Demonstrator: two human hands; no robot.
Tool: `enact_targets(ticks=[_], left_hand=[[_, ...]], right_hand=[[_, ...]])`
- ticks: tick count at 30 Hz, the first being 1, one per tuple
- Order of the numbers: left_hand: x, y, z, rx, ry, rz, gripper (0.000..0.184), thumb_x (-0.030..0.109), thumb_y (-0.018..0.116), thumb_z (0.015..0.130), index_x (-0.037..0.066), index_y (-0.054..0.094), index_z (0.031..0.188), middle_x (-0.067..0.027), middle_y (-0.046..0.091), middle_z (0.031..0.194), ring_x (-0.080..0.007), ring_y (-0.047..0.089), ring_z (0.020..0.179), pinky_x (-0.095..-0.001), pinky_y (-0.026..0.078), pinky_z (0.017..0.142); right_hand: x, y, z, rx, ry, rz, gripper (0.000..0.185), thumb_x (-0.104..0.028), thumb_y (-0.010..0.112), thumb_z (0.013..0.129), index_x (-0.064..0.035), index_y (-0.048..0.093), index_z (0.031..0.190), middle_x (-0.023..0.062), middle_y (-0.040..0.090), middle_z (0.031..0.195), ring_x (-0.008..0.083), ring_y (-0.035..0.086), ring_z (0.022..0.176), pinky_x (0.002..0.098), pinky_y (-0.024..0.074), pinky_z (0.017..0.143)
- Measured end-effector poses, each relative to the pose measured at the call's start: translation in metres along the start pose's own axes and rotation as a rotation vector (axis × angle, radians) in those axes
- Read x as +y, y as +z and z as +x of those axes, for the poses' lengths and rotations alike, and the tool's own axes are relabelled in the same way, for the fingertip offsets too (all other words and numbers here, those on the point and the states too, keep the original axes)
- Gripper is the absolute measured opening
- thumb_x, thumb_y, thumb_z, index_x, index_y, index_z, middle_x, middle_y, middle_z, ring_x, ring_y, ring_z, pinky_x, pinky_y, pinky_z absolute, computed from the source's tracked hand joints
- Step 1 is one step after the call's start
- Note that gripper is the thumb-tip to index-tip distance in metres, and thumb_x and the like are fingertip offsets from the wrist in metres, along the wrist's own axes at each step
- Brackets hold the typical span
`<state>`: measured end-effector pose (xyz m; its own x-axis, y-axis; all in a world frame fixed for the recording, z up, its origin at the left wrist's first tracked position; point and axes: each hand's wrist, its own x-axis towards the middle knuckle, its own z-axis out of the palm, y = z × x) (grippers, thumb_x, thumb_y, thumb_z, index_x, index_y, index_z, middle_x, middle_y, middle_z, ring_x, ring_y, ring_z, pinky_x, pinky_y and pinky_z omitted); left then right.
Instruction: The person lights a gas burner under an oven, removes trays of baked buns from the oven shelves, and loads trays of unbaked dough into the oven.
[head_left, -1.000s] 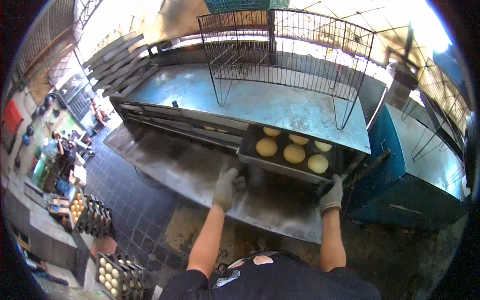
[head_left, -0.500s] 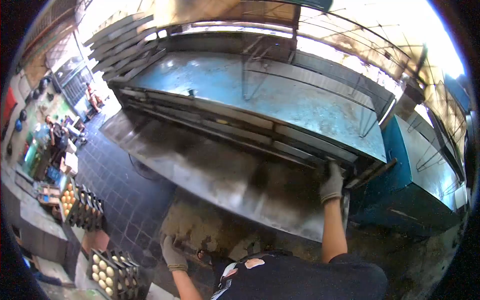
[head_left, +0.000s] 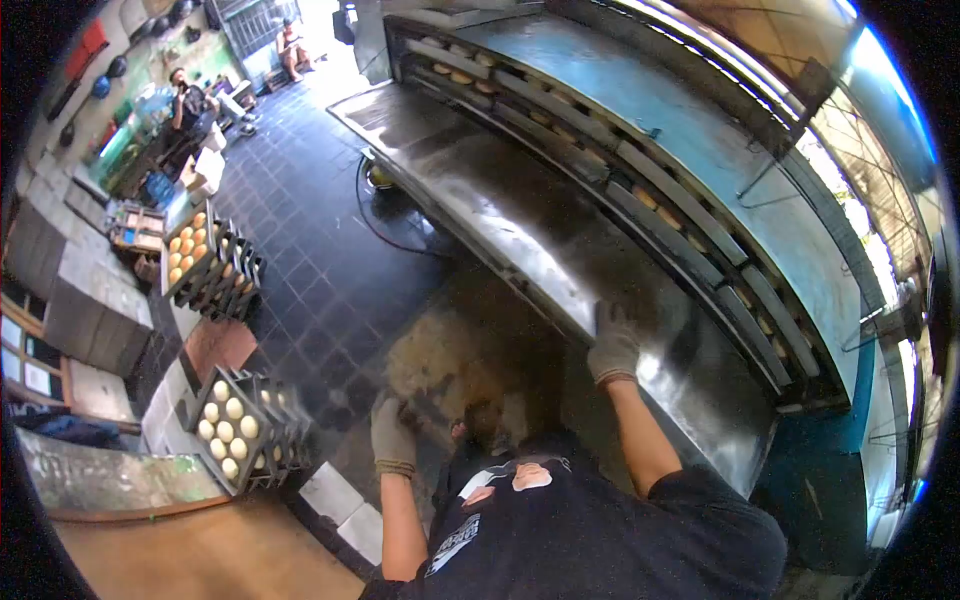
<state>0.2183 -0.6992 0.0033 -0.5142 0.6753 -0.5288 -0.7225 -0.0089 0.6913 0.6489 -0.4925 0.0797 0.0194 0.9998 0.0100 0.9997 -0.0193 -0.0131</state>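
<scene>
My left hand (head_left: 393,434), in a grey glove, hangs low over the floor; its fingers are blurred. My right hand (head_left: 614,345), gloved too, is over the front edge of the long metal shelf (head_left: 500,235), its fingers smeared by motion. No tray shows in either hand. Behind the shelf runs the low oven (head_left: 630,150), with trays of round breads (head_left: 645,197) along its long slot. At the lower left, stacked trays hold pale round dough pieces (head_left: 226,431); another stack behind them carries more golden rounds (head_left: 187,246).
A dark tiled floor (head_left: 310,190) stretches along the shelf's left side. Two people sit at the far upper left, one (head_left: 190,105) by the green wall and another (head_left: 291,48) near the gate. A hose (head_left: 372,225) lies beneath the shelf. A teal cabinet (head_left: 820,500) stands at right.
The tray of breads held at the oven has gone into the slot. My left hand has dropped away, my right hand has left the oven front, and the view has swung left.
</scene>
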Motion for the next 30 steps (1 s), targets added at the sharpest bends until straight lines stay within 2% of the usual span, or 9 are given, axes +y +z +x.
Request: enact_targets(ticks=[6,10,11,13,17,18,23,25,30], left_hand=[[0.072,0.020,0.056,-0.016,-0.048,0.109,0.060,0.020,0.071,0.109,0.010,0.052,0.165,-0.0095,0.072,0.122,-0.0267,0.075,0.100,-0.0472,0.062,0.080],[0.082,0.031,0.118,0.012,-0.073,0.075,0.066,0.023,0.071,0.109,0.015,0.048,0.170,-0.0105,0.072,0.122,-0.0275,0.074,0.103,-0.0479,0.062,0.080],[0.079,0.034,0.136,0.016,-0.075,0.068,0.065,0.023,0.071,0.109,0.016,0.048,0.170,-0.0103,0.073,0.123,-0.0276,0.075,0.103,-0.0477,0.062,0.080],[0.069,0.046,0.174,-0.024,-0.109,0.059,0.064,0.021,0.070,0.109,0.015,0.049,0.169,-0.0103,0.073,0.123,-0.0279,0.075,0.104,-0.0471,0.062,0.080],[0.065,0.109,0.219,-0.189,-0.177,0.228,0.047,0.014,0.064,0.112,0.010,0.056,0.158,-0.0100,0.072,0.120,-0.0268,0.074,0.099,-0.0450,0.063,0.083],[0.064,0.127,0.232,-0.256,-0.148,0.311,0.040,0.012,0.061,0.114,0.008,0.058,0.154,-0.0102,0.072,0.120,-0.0265,0.074,0.100,-0.0450,0.064,0.084],[0.080,0.249,0.300,-0.413,-0.318,0.411,0.034,0.006,0.059,0.112,0.008,0.061,0.146,-0.0095,0.073,0.118,-0.0264,0.076,0.101,-0.0440,0.064,0.080],[0.073,0.287,0.351,-0.407,-0.317,0.306,0.037,0.009,0.064,0.111,0.011,0.058,0.148,-0.0091,0.072,0.117,-0.0286,0.074,0.097,-0.0468,0.063,0.078],[0.066,0.376,0.448,-0.413,-0.370,0.509,0.061,0.021,0.077,0.106,0.019,0.050,0.161,-0.0140,0.075,0.129,-0.0354,0.077,0.107,-0.0564,0.064,0.083]], right_hand=[[-0.010,-0.033,0.020,0.026,-0.062,-0.035,0.076,-0.024,0.075,0.101,-0.0185,0.052,0.173,0.0269,0.061,0.167,0.0509,0.071,0.137,0.0626,0.0549,0.119],[0.026,-0.117,0.061,0.090,0.087,0.178,0.061,-0.014,0.077,0.092,-0.0218,0.074,0.152,0.0178,0.083,0.135,0.0431,0.080,0.120,0.0543,0.0637,0.104],[0.010,-0.156,0.073,0.035,0.290,0.260,0.061,-0.005,0.072,0.089,-0.0203,0.077,0.148,0.0153,0.083,0.136,0.0415,0.080,0.120,0.0512,0.0640,0.102],[0.045,-0.162,0.098,0.292,0.156,0.297,0.067,0.003,0.071,0.086,-0.0197,0.077,0.149,0.0144,0.083,0.135,0.0377,0.081,0.121,0.0477,0.0638,0.104],[0.051,-0.180,0.152,0.717,0.069,-0.152,0.053,-0.008,0.078,0.093,-0.0209,0.078,0.145,0.0121,0.077,0.151,0.0402,0.069,0.143,0.0543,0.0511,0.123],[0.052,-0.178,0.165,0.713,0.131,-0.233,0.057,-0.010,0.080,0.094,-0.0217,0.075,0.150,0.0107,0.071,0.160,0.0397,0.060,0.155,0.0593,0.0405,0.133],[0.055,-0.161,0.218,0.712,0.404,-0.470,0.072,-0.023,0.088,0.093,-0.0261,0.067,0.161,0.0060,0.064,0.170,0.0337,0.050,0.165,0.0589,0.0299,0.141],[0.040,-0.172,0.254,0.779,0.392,-0.123,0.086,-0.018,0.084,0.086,-0.0250,0.062,0.168,0.0057,0.058,0.177,0.0328,0.045,0.169,0.0585,0.0212,0.145],[0.010,-0.209,0.327,0.659,0.477,0.339,0.098,-0.045,0.096,0.087,-0.0235,0.055,0.173,0.0142,0.057,0.177,0.0340,0.043,0.171,0.0568,0.0183,0.146]])
